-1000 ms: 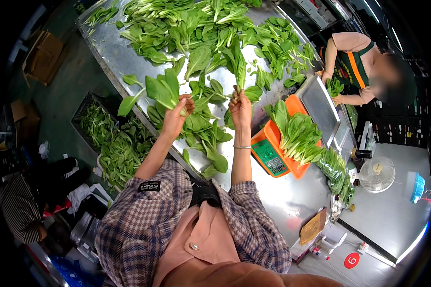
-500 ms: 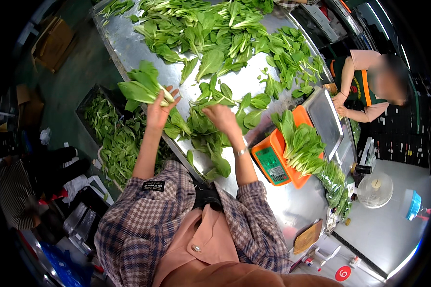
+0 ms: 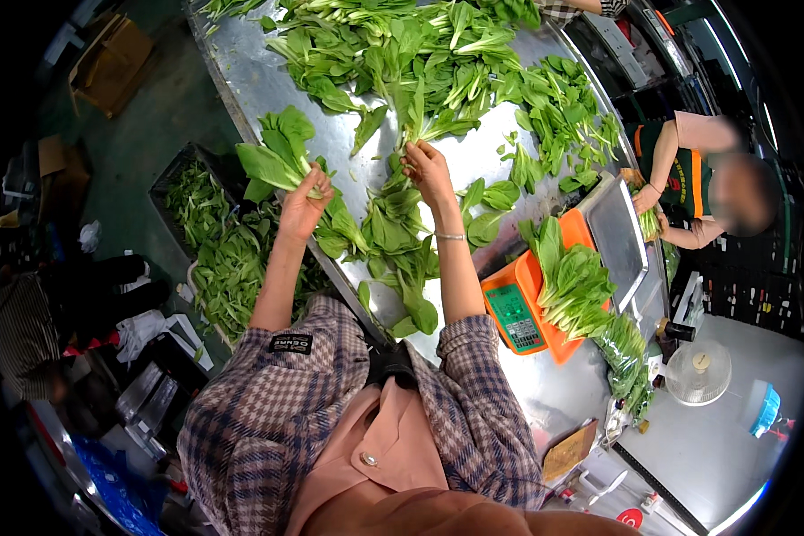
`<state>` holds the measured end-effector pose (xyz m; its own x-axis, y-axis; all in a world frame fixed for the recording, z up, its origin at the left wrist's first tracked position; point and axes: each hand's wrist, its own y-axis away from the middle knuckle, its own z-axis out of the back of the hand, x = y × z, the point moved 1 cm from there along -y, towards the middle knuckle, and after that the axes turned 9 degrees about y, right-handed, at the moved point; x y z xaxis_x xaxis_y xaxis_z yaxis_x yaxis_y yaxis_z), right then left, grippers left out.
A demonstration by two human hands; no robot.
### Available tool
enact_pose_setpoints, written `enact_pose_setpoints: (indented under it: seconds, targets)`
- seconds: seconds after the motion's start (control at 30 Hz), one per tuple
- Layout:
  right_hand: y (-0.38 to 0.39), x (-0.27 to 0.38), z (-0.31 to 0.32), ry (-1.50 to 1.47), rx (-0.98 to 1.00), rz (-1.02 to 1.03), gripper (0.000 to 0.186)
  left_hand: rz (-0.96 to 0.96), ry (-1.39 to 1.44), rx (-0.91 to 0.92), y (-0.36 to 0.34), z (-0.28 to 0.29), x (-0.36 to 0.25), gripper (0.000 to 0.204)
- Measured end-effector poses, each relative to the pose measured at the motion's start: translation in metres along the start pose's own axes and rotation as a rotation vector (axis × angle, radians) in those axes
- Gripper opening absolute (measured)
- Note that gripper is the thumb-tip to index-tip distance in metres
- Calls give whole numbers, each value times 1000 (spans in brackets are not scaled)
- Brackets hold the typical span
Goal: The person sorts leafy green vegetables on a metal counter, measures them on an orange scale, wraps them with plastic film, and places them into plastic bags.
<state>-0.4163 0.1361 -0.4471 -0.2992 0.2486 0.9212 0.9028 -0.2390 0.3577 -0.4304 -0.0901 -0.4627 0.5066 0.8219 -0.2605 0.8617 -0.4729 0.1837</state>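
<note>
My left hand (image 3: 305, 204) is closed around the pale stems of a small bunch of leafy greens (image 3: 279, 156), held over the table's left edge with the leaves pointing up and left. Farther right, my right hand (image 3: 432, 176) pinches the stem end of a leafy green stalk (image 3: 411, 112), whose leaf reaches toward the big pile. That large pile of loose greens (image 3: 366, 54) covers the far part of the metal table (image 3: 348, 161). Between my forearms lies a smaller heap of greens (image 3: 393, 219).
An orange scale (image 3: 518, 308) on my right carries a bunch of greens (image 3: 570, 281). Bagged greens (image 3: 627, 357) lie beside it. Left of the table stands a black crate (image 3: 183, 170) full of leaves. A co-worker (image 3: 688, 170) handles greens at the far right. A fan (image 3: 699, 371) stands nearby.
My right hand has moved up and away from the smaller heap and now grips a stalk near the pile. My left hand keeps its bunch, its fingers now more closed.
</note>
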Motion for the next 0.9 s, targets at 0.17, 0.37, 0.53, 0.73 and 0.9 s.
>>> enact_pose_setpoints:
  seconds: [0.17, 0.37, 0.53, 0.73, 0.9]
  targets:
    - [26, -3, 11, 427, 362, 7, 27, 16, 5, 7, -6, -12, 15, 10]
    - [-22, 8, 37, 931, -149, -66, 48, -132, -104, -28, -1, -14, 5, 9]
    - [-65, -18, 50, 1071, -696, -22, 40, -5, -149, -52, 5, -15, 30, 10]
    - [-13, -4, 43, -74, -341, 40, 17, 51, -218, -101, 7, -18, 34, 12]
    - [48, 12, 34, 175, -262, 237, 16, 140, -241, -88, -1, -30, 56, 13]
